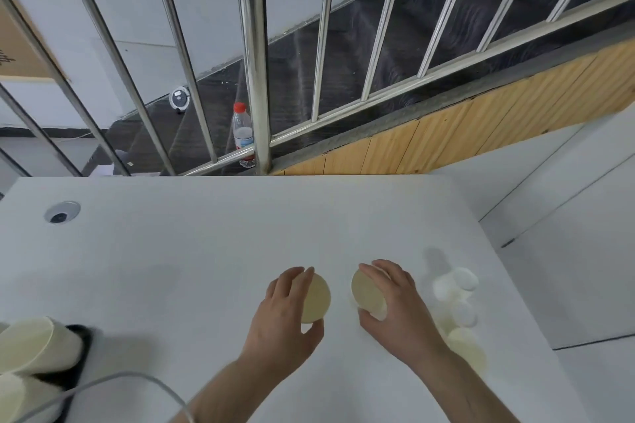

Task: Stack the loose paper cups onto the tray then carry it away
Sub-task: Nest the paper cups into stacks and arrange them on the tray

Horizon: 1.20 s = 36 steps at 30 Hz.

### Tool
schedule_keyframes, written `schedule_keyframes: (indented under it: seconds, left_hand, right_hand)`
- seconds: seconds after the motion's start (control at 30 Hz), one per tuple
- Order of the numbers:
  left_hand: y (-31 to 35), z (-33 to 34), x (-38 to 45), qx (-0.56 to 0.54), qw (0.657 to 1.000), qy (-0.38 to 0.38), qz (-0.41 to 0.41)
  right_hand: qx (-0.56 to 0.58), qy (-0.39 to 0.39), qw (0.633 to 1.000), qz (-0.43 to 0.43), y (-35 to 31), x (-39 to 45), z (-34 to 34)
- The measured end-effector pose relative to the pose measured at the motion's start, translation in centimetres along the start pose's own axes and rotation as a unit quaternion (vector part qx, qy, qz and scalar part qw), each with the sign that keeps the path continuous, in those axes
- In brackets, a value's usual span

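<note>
Left hand (288,306): my fingers curled round one paper cup (314,299).
Right hand (395,302): gripping a second cup (369,292), mouth facing left.
Next: nest them squarely — no crushing.
Tray (77,354): far left on the surface (206,233), cups already aboard.
Loose cups (457,299): just right of my hand.

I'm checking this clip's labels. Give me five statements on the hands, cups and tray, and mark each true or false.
1. Each hand holds a paper cup. True: the left hand grips the left cup and the right hand grips the right cup.
2. The black tray sits at the table's right edge. False: it is at the lower left.
3. Cups already lie on the tray. True: the tray cups rest there.
4. No loose cups remain on the table. False: the loose cups lie right of the right hand.
5. The water bottle stands on the table. False: it stands beyond it, by the railing.
</note>
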State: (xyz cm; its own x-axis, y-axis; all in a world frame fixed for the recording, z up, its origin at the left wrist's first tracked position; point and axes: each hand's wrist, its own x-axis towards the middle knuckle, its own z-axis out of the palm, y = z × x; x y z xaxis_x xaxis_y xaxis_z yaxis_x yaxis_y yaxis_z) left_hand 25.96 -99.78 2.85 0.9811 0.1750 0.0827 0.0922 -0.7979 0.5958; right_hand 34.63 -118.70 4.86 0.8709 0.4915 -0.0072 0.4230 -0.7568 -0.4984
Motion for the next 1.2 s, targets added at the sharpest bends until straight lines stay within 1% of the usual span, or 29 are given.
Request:
schedule_keyframes:
  seconds: [0.17, 0.27, 0.43, 0.57, 0.67, 0.73, 0.83, 1.0, 1.2]
  left_hand:
    - [-3.0, -3.3, -4.2, -0.018, 0.999, 0.013, 0.048]
    - [-4.2, -4.8, -6.8, -0.022, 0.998, 0.026, 0.062]
    - [-5.2, -6.8, -12.1, -0.048, 0.996, 0.045, 0.053]
    - [-5.6, -7.9, -16.3, -0.053, 0.995, 0.080, 0.034]
    - [-6.0, -9.2, -19.6, -0.061, 0.992, 0.112, 0.014]
    - [-6.6, -10.4, -22.0, -0.056, 0.993, 0.107, -0.007]
    - [-7.7, -11.8, -24.7, -0.042, 0.992, 0.122, -0.015]
    - [-10.8, -14.1, -28.7, -0.058, 0.985, 0.160, -0.041]
    - [-16.6, -17.0, -31.0, -0.062, 0.979, 0.191, -0.029]
  right_hand:
    - [0.033, 0.030, 0.999, 0.011, -5.0, -4.6, 2.1]
    - [0.046, 0.047, 0.998, 0.012, -7.1, -7.0, 3.0]
    - [0.065, 0.071, 0.995, -0.001, -9.8, -10.7, 3.9]
    - [0.086, 0.048, 0.995, -0.012, -11.3, -13.3, 5.2]
    - [0.092, 0.044, 0.994, -0.043, -13.2, -15.1, 6.5]
    - [0.098, 0.030, 0.993, -0.051, -14.9, -16.4, 8.0]
    - [0.130, 0.017, 0.989, -0.069, -17.5, -18.1, 9.9]
    - [0.128, -0.025, 0.985, -0.112, -22.1, -19.6, 12.0]
    - [0.112, -0.029, 0.984, -0.137, -27.7, -18.8, 15.0]
